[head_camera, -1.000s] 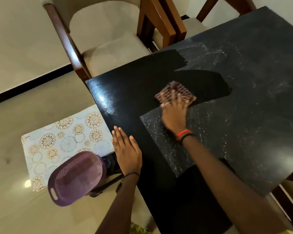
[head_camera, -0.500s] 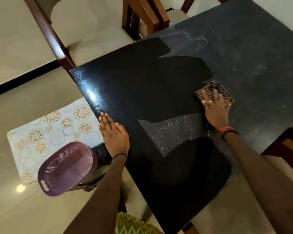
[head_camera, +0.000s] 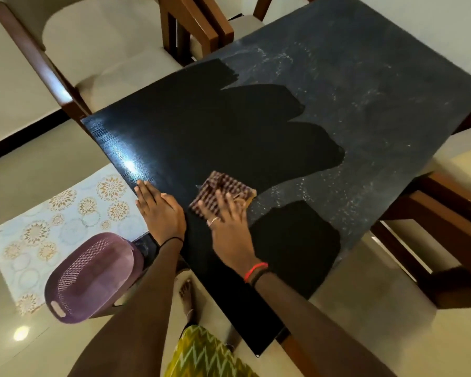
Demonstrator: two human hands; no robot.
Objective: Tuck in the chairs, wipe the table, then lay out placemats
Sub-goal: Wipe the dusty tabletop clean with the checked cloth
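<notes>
A black table [head_camera: 365, 104] fills the view; its left and near parts are wiped dark and shiny, the right and far parts are dusty grey with white specks. My right hand [head_camera: 230, 227] presses a checked brown cloth [head_camera: 220, 190] flat on the table near its left edge. My left hand [head_camera: 159, 210] lies flat, fingers together, on the table's left edge, close beside the cloth. A pale placemat [head_camera: 60, 221] with gold flower circles lies low at the left, beyond the table edge.
A purple mesh basket [head_camera: 93, 276] sits at the lower left, partly over the placemat. Cushioned wooden chairs stand at the far left [head_camera: 106, 50], the far end [head_camera: 215, 28] and the right side [head_camera: 446, 227]. My bare foot [head_camera: 186, 297] shows below the table.
My right hand has swept the cloth from the table's right side back to the left, next to my left hand, leaving a wider dark wiped band. The left hand has stayed put.
</notes>
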